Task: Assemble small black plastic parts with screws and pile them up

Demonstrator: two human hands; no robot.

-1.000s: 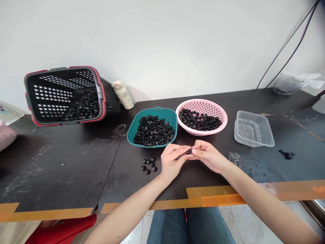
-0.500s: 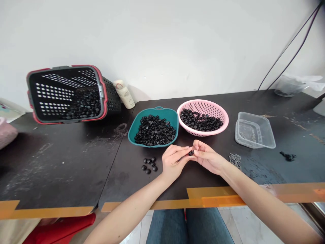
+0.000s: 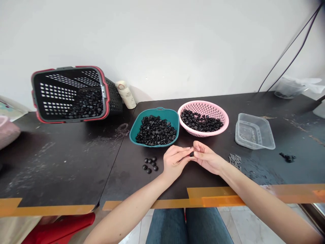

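Left hand (image 3: 175, 161), right hand (image 3: 207, 157) closed, pinching small black piece (image 3: 191, 154) between fingertips; piece mostly hidden, shape unclear.

Since one second before, the left hand (image 3: 175, 162) and the right hand (image 3: 207, 157) have come a little closer together. The fingers (image 3: 181, 150) of the left hand now lie more closed, and the thin dark shank, which showed before at about 8 o'clock from the small black piece (image 3: 192, 154), is now hidden. The whole view also has moved slightly: the red-rimmed plastic basket (image 3: 104, 91) sits more toward 3 o'clock, and the teal bowl (image 3: 175, 122) has shifted a little toward 5 o'clock.
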